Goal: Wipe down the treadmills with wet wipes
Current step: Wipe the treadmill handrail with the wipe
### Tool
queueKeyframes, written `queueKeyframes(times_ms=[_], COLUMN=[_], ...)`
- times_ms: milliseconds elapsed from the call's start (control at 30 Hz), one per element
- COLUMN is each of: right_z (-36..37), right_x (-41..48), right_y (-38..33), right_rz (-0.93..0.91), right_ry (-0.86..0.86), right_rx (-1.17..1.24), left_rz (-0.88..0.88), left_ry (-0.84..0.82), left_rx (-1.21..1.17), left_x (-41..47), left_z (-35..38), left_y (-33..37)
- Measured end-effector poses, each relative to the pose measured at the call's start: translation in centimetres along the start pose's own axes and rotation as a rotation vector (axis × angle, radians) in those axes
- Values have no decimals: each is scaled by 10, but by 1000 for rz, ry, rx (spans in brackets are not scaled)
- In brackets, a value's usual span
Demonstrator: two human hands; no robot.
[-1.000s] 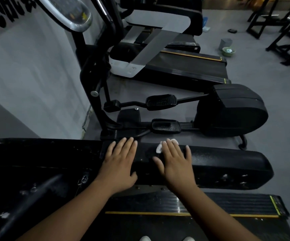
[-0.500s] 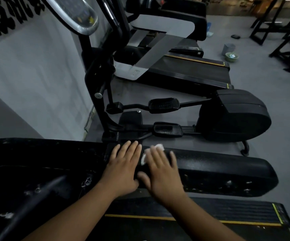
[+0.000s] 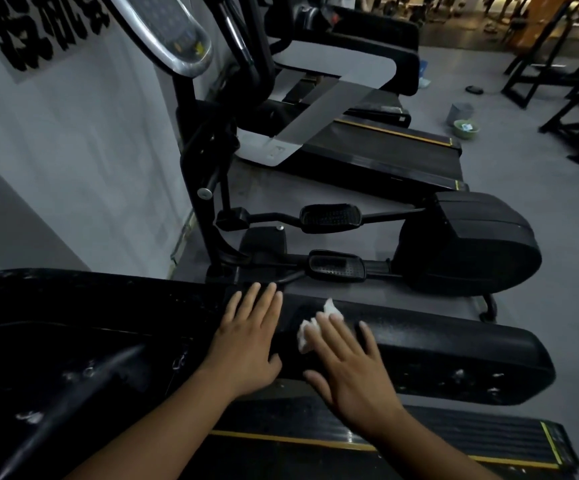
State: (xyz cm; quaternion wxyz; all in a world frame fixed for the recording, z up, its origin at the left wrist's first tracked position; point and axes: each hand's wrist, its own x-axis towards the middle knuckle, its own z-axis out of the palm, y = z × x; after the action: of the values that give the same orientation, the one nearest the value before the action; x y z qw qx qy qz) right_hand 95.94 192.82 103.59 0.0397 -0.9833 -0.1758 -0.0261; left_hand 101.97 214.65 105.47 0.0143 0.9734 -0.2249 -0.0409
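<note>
Wet wipe point(image 3: 310, 329) is pressed onto the black side rail point(image 3: 454, 351) of the near treadmill point(image 3: 419, 434) under the flat, straight fingers of the right hand point(image 3: 347, 372) (white edges poking out). The left hand point(image 3: 246, 344) is laid flat on the same rail just beside it, nothing gripped. An elliptical point(image 3: 454, 244) is parked right behind the rail.

Right hand point(image 3: 354, 372) slid wipe point(image 3: 310, 329) rightward, away from left hand point(image 3: 246, 344)
</note>
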Motion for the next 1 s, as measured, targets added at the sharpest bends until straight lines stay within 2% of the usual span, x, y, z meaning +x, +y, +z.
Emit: queueKeyframes(times_ms=[133,267,333,433,533,633,700,733,800,867,933,1000], right_z=[-2,0,1,-2,-9,-10,-2,1,-2,-7,-6,-4], right_x=[40,40,21,31,65,49,29,27,44,69,73,54], right_y=[1,-41,-34,-14,-33,-56,-44,-32,-19,-27,-46,-50], right_rz=[226,48,-30,76,154,-8,-106,-84,90,163,64,-114], right_ry=[2,-43,-52,-21,-73,-93,-66,-37,-6,-34,-54,-43], right_rx=[59,93,51,27,91,96,27,3,41,92,93,40], left_rz=[-23,-19,-24,-28,-38,-111,-107,-105,-119,-125,-118,-105], left_ry=[10,12,11,43,53,63,72,78,74,66,67,70], left_rx=[43,31,50,55,62,65,78,79,92,89,89,100], left_x=[-11,-9,-9,-9,-10,-16,-21,-23,-21,-21,-22,-22], left_z=[14,15,16,17,14,15,20,21,22,23,23,21], left_y=[-9,-7,-8,-8,-11,-30,-39,-40,-39,-38,-39,-43])
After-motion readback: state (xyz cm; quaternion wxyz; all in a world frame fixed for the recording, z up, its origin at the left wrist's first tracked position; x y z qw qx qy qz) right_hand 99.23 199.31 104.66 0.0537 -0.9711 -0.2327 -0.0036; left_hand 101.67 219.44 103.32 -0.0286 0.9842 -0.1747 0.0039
